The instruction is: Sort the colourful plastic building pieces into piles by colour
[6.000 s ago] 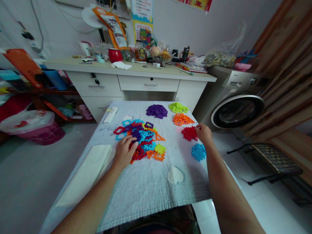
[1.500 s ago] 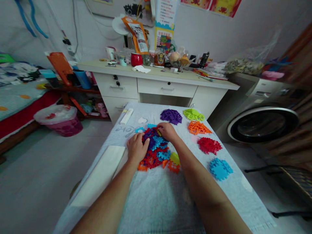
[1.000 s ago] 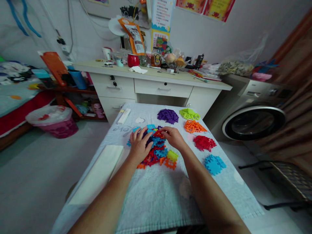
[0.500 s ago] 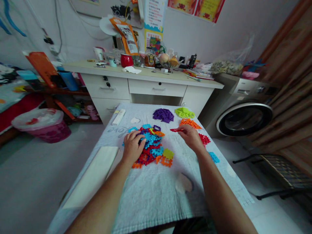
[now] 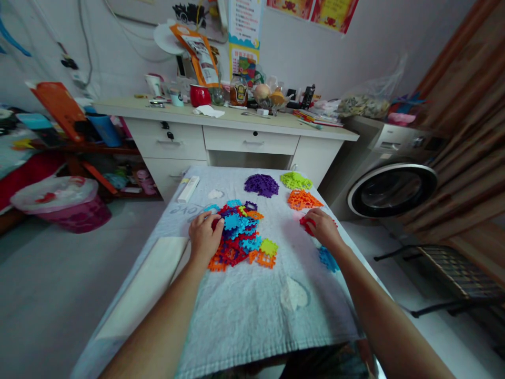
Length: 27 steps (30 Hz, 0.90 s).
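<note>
My left hand point(image 5: 205, 239) is at the left edge of a mixed pile of flat interlocking plastic pieces point(image 5: 240, 226) in blue, red, orange, purple and green. Its fingers curl round a red piece point(image 5: 215, 223) showing between thumb and forefinger. On the right, my right hand point(image 5: 324, 230) reaches down to a small red pile, pinching a red piece point(image 5: 305, 224) there. The hand covers part of that pile. Just below it lie blue pieces point(image 5: 328, 259), partly behind my wrist. Farther back are orange point(image 5: 303, 199), green point(image 5: 295, 180) and purple point(image 5: 261, 185) piles.
A pale cloth point(image 5: 252, 310) covers the table. A white board point(image 5: 144, 287) and a white box point(image 5: 188, 189) lie along its left side. Behind stands a cluttered desk point(image 5: 252, 146); a washing machine point(image 5: 389, 173) and a chair point(image 5: 445, 273) are on the right, a pink bin point(image 5: 71, 210) left.
My right hand has carried the red piece right and toward me, down to the red pile. My left hand has shifted slightly left at the mixed pile's edge. The view has moved a little.
</note>
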Tool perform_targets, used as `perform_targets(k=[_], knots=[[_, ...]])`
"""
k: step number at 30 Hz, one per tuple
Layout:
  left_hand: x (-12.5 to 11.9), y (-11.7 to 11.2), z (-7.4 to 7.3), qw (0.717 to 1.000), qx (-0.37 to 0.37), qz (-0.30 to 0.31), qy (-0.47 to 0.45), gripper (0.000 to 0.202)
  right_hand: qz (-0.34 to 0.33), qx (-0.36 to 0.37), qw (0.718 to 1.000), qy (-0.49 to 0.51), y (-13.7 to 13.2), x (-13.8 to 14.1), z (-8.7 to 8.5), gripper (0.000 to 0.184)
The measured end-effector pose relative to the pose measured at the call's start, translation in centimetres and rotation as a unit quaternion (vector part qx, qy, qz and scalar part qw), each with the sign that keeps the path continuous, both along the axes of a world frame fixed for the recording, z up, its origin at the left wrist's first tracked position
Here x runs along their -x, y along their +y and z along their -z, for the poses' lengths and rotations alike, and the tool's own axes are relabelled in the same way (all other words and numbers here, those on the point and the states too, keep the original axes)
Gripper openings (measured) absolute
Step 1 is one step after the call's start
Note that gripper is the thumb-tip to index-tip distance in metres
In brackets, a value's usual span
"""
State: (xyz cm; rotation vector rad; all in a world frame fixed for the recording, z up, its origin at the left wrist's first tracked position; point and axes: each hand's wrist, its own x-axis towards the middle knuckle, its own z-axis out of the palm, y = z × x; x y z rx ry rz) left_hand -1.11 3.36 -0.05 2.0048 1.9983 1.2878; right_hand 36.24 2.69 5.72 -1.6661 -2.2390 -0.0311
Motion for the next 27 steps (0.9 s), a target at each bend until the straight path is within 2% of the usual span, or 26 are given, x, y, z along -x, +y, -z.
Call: perform_targets(k=[4,8,10,14,16,20,23,27], knots=[[0.1,0.3,0.2,1.000,0.022,0.001,-0.019,0.030,0.059,0.012,0.996,-0.071,-0.3,-0.2,0.4,0.022],[0.0,0.4,0.3,0.999,0.033,0.008,-0.033,0.029,0.082,0.006,0.995,-0.062,-0.5,1.1,-0.1,0.022],[-0.1,0.4,0.3,0.999,0.036,0.010,-0.031,0.029,0.061,0.010,0.998,-0.032,-0.3,2.7,-0.6,0.023],[-0.1,0.3,0.1,0.999,0.045,0.016,-0.022,0.030,-0.043,0.060,0.997,0.038,0.8,7.2,-0.7,0.024],[-0.1,0.3,0.0,0.998,0.050,0.016,-0.019,0.030,-0.073,0.074,0.993,0.056,1.4,9.5,0.0,0.032],[-0.2,0.2,-0.2,0.998,0.057,0.010,-0.016,0.029,-0.077,0.051,0.992,0.090,2.4,12.7,2.4,0.052],[-0.2,0.1,-0.2,0.998,0.063,0.009,-0.013,0.029,-0.073,0.033,0.989,0.123,3.0,13.6,4.0,0.043],[-0.3,0.0,-0.3,0.998,0.067,0.007,-0.005,0.028,-0.044,0.019,0.982,0.184,3.7,13.4,5.1,0.025]])
